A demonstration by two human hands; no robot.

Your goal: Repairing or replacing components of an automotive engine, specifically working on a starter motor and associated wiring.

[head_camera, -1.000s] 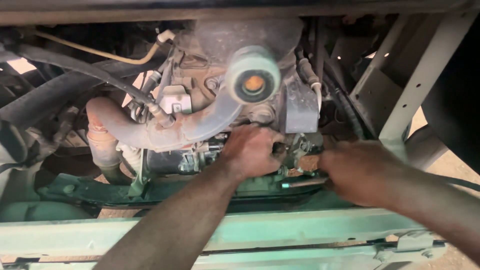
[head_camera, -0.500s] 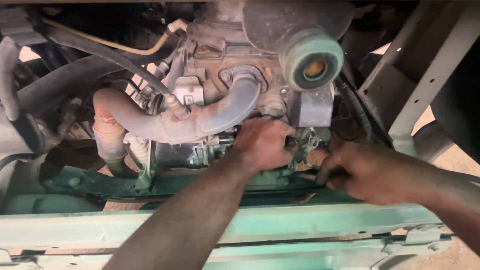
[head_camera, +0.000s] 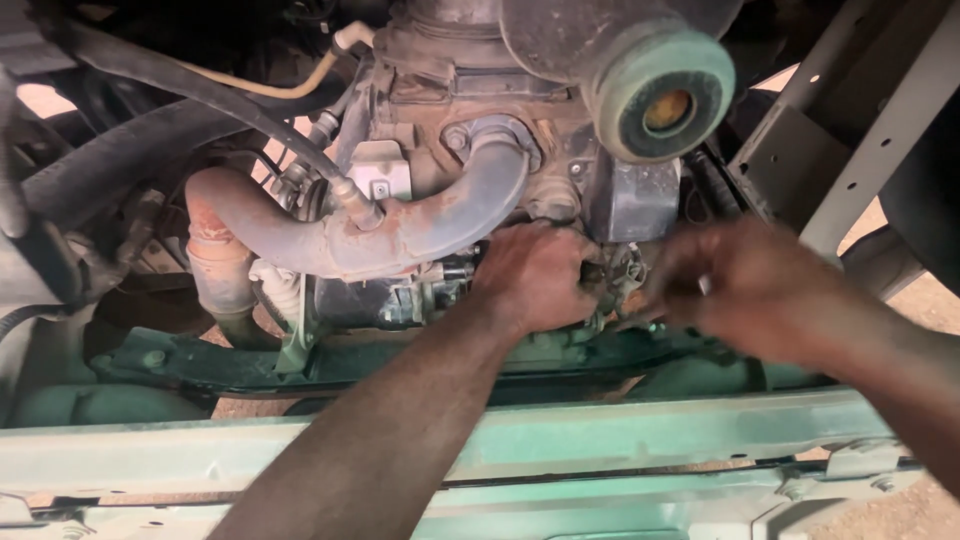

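Two hands at engine: left hand [head_camera: 535, 275] grip closed on small fitting [head_camera: 612, 272]; right hand [head_camera: 745, 290] blurred, grip unclear.

We have one view only, from a camera worn on the head. It looks forward and slightly down, from close range, over a green frame rail [head_camera: 600, 440] into a dusty engine [head_camera: 470, 130].

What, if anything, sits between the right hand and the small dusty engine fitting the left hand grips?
Nothing visible does. The right hand is blurred beside the small dusty fitting, which the left hand grips below the curved rusty pipe.
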